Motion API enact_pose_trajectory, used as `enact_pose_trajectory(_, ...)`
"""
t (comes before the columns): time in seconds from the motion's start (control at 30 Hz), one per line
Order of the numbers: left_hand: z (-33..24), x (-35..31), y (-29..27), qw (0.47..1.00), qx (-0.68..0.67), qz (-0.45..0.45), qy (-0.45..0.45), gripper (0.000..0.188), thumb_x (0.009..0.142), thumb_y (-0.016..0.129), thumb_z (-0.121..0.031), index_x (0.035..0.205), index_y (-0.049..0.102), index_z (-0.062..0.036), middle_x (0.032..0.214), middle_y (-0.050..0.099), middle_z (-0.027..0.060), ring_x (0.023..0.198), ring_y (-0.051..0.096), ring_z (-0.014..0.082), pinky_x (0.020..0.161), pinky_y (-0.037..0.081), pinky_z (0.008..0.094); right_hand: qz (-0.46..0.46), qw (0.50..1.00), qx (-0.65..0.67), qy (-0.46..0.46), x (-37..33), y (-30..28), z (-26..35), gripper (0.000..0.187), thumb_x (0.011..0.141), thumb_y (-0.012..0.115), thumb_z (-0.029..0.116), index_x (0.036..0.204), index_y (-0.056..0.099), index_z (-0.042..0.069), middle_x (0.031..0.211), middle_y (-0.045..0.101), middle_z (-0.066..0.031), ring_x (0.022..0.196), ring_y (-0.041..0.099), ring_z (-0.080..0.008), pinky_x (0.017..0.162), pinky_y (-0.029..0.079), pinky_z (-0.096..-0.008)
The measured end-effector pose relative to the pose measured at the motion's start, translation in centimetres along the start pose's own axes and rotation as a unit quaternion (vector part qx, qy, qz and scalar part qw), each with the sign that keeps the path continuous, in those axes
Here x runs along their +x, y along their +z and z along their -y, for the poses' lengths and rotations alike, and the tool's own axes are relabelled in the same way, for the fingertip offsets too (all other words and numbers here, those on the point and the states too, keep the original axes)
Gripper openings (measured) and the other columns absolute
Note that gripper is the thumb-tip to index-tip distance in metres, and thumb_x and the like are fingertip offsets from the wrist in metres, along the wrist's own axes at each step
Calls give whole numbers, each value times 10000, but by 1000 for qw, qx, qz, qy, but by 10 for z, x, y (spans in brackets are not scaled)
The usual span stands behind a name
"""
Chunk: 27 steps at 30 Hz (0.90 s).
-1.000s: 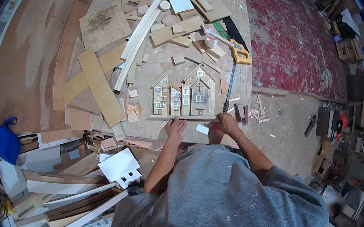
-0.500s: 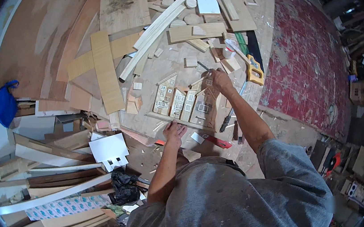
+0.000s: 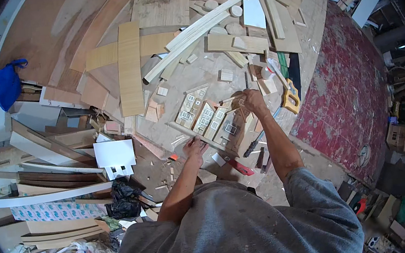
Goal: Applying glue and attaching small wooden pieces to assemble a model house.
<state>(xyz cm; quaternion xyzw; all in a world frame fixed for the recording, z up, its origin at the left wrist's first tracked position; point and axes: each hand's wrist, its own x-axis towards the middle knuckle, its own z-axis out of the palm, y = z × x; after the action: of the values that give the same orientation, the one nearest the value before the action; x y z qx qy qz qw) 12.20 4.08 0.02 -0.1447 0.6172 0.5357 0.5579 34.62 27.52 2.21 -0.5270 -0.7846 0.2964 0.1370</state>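
The left hand [image 3: 194,147] touches the wooden house model [image 3: 206,118] (grip unclear); the right hand [image 3: 254,101] clasps a dark strip [image 3: 246,81].

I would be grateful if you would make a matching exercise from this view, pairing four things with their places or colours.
Things
1. Left hand
2. Saw handle
3. Right hand
4. Blue cloth item

Places or colours
A. Near the left rim of the picture
B. At the near edge of the wooden house model
C. Over the right part of the model
D. Yellow, to the right of the model

Right pairs: 1-B, 2-D, 3-C, 4-A
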Motion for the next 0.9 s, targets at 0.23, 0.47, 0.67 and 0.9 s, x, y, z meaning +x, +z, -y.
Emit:
enact_pose_trajectory(0.23,-3,2,2,1000,13,-11,-13,310,915,726,-185,1134,553,-48,1037,638,119,898,670,273,802,624,430,-80,981,-176,20,11,5,10,194,813,658,193,942,708,57,879,710,-168,865,673,-379,778,554,-454)
enact_pose_trajectory(0.47,5,13,-7,1000,0,-15,-26,359,917,717,-163,1197,528,-40,1037,624,139,924,671,312,804,620,449,107,990,-85,-38,21,52,85,203,834,660,314,969,695,166,960,717,-52,1018,629,-299,867,425,-628)
enact_pose_trajectory(0.67,9,9,-2,1000,3,-28,-7,326,910,725,-189,1122,574,8,1021,655,172,922,676,313,823,621,447,73,990,-114,-45,22,76,87,151,823,673,276,809,700,128,807,706,-104,830,675,-309,744,439,-579)
enact_pose_trajectory(0.9,6,13,-5,999,-34,-24,-30,430,896,737,-136,1244,506,-32,1080,641,180,910,684,336,813,607,481,90,986,-133,-34,35,90,77,226,826,685,372,822,749,155,877,740,-68,821,709,-288,749,447,-577)
